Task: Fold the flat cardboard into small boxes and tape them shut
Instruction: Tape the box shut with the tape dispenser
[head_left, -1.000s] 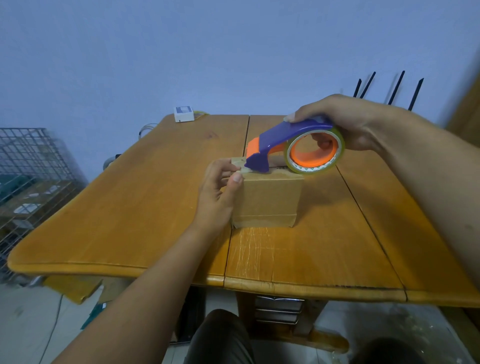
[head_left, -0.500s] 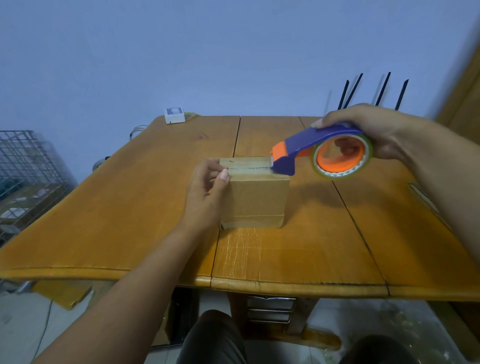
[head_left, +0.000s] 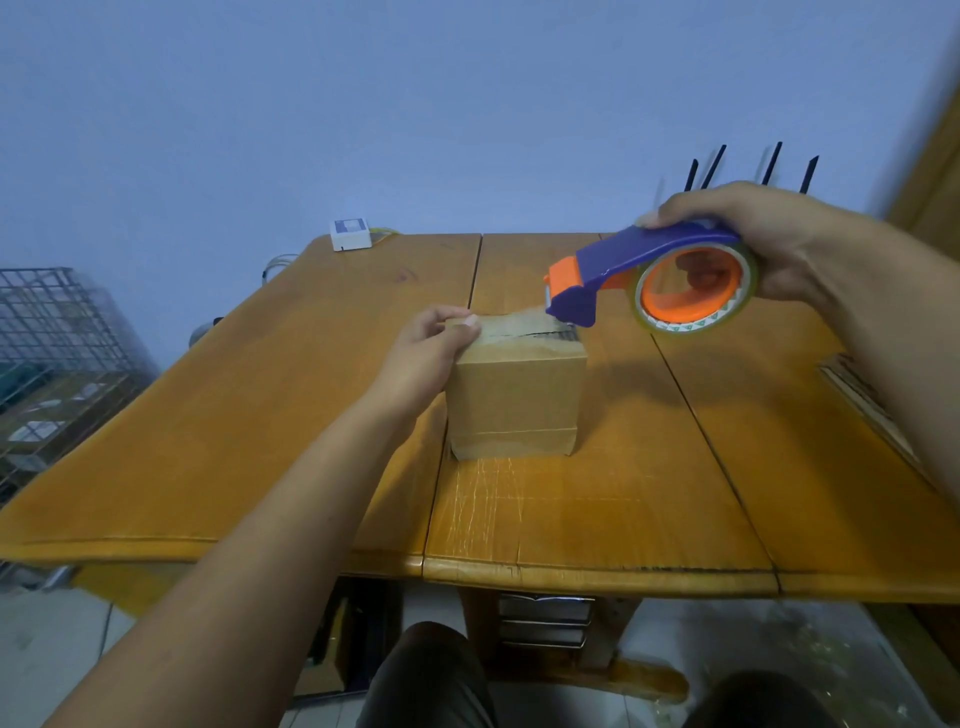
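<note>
While the left hand (head_left: 423, 353) grips the box (head_left: 514, 400), the right hand (head_left: 769, 234) (raised) clasps the dispenser (head_left: 649, 275).

Box (head_left: 514, 402) mid-table (head_left: 208, 441); tape dispenser (head_left: 649, 275) above-right, adapter (head_left: 351, 234) far-left.

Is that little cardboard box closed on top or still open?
Closed: the cardboard box's top flaps lie flat, with a tape strip running from the left hand to the dispenser.
</note>
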